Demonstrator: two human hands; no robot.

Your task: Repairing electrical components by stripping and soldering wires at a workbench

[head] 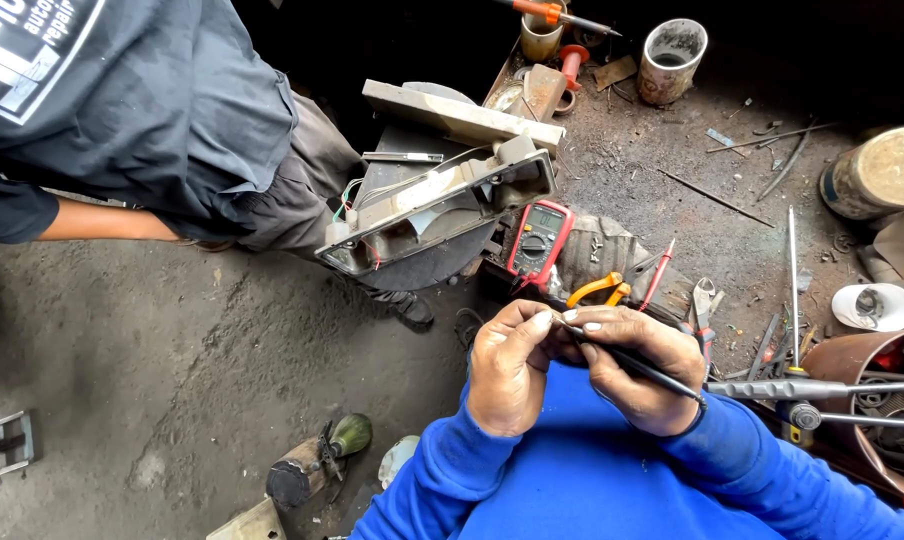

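Low in the middle of the frame, two hands in blue sleeves meet. The left hand (509,368) is curled shut, and its fingertips pinch something too small to tell, right at the tip of a thin black probe (632,364). The right hand (640,368) is wrapped around the probe and grips it like a pen. The probe runs from the fingertips, at the middle of the frame, down and to the right across the right hand.

Just above the hands lies a red meter (538,240) on the dirty floor (172,340). Right beside the meter, to its right, are pliers (599,290) with orange grips. Above and left of the meter sits a long lamp housing (442,205) with thin wires coming out of its left end. It rests on a dark round thing.

In the upper left of the frame another person (142,110) in a dark shirt bends over.

At the top of the frame stand a dirty can (672,60) and an orange screwdriver (552,13). On the right side lie long metal rods (793,285) and more tools. In the lower left, a small green thing (350,434) lies on the floor.
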